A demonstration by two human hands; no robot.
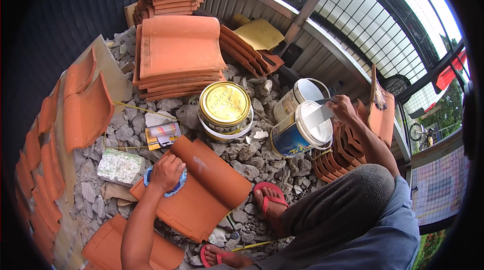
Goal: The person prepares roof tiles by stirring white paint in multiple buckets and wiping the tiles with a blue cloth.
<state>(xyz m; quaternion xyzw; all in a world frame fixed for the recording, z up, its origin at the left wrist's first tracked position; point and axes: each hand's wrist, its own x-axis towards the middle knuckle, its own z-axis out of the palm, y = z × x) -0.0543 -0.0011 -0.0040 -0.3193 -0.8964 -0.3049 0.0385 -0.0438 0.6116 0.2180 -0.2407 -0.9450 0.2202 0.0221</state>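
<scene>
My left hand (pixel 169 171) is closed on a crumpled blue thing, seemingly a cloth (pixel 178 187), pressed against a curved orange roof tile (pixel 214 174). Much of the blue thing is hidden under the fingers. At the right, my right hand (pixel 343 108) grips a putty knife (pixel 318 117) by its handle, which the fingers cover. Its wide flat blade is over the mouth of a tilted blue-and-white paint bucket (pixel 287 136). A second white bucket (pixel 292 101) stands just behind that one.
Grey rubble (pixel 247 156) covers the ground. A gold-lidded can (pixel 225 103) stands ahead of me, near a tall tile stack (pixel 181 48). Beside my left hand lie a yellow package (pixel 162 135) and a pale block (pixel 120 165). More tiles (pixel 340 151) lean at the right by the fence.
</scene>
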